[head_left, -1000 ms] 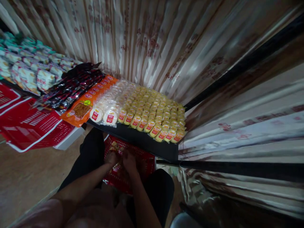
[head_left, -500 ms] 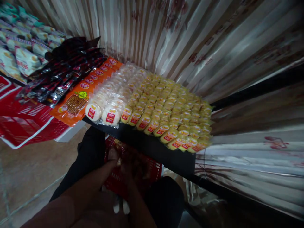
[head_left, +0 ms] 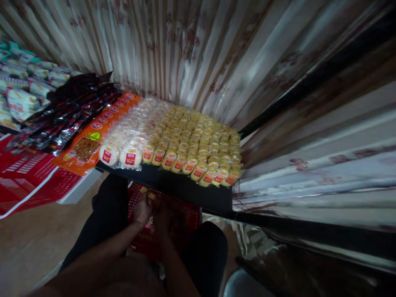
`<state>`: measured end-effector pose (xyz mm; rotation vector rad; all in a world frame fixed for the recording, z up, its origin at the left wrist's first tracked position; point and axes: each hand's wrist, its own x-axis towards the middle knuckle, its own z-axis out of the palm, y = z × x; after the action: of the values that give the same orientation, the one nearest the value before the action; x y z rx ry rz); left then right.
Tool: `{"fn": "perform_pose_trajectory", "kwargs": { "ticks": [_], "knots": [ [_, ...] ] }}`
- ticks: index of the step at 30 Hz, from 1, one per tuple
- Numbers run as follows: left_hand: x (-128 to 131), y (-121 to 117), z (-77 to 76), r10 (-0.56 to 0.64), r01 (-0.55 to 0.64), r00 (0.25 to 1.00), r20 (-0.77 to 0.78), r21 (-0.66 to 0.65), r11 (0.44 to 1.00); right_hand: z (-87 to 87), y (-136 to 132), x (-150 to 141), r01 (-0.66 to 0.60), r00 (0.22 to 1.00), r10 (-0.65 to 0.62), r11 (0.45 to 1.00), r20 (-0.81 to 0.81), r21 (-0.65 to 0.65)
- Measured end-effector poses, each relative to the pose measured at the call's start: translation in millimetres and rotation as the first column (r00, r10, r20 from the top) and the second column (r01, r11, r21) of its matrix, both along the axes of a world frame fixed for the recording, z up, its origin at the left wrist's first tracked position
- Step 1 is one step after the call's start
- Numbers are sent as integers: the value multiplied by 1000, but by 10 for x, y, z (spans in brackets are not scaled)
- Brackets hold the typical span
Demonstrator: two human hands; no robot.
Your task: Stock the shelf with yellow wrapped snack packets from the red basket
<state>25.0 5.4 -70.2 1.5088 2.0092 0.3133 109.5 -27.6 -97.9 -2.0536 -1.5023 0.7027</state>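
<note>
Both my hands are low in a red plastic basket between my knees, under the front edge of a black shelf. My left hand is at the basket's left side, its fingers pointing down and mostly hidden. Close beside it, in dark shadow, is my right hand; its fingers do not show clearly. Small packets seem to lie in the basket around the fingers, too dim to name. Above the hands, rows of yellow-wrapped round snacks and white round crackers in clear wrappers stand on the shelf.
Left of the crackers lie an orange snack bag, dark shiny packets and white-and-green bags. A larger red basket stands at the left. Pleated curtain hangs behind, crossed by a dark bar.
The view has shifted, so the shelf and snacks sit farther left. My hands stay close together inside the basket, with the left now showing a little more clearly.
</note>
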Motion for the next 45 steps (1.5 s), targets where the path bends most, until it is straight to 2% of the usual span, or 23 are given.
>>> {"fn": "perform_pose_trajectory", "kwargs": {
  "ticks": [3,7,12,15,18,23,26,32,40,45],
  "knots": [
    [23,-117,170,-107,94,990,92,136,986,252,-49,49,-13,999,13,1000,34,18],
    [20,-261,417,-250,191,949,190,283,940,565,-207,188,-32,999,32,994,1,106],
    [113,-326,908,-489,360,837,248,423,831,857,-441,406,25,1000,-21,953,-17,302],
    [285,-278,1207,-587,415,764,269,491,766,1049,-490,544,128,992,-117,927,-53,354],
    [536,-173,1458,-620,414,728,292,533,738,1271,-443,716,215,976,-203,883,-73,418],
    [981,48,1752,-674,425,681,286,595,682,1523,-260,1019,263,954,-298,796,-26,544],
    [1199,182,1835,-692,424,666,277,623,658,1553,-158,1137,323,928,-371,767,-28,555],
    [1549,430,1875,-736,432,627,255,672,601,1517,-58,1180,324,912,-410,715,-3,619],
    [1918,540,1816,-754,500,630,186,645,577,1293,71,1318,321,908,-418,728,21,605],
    [2026,577,1745,-731,547,681,39,637,543,1172,181,1456,315,903,-427,718,36,620]
  ]
}}
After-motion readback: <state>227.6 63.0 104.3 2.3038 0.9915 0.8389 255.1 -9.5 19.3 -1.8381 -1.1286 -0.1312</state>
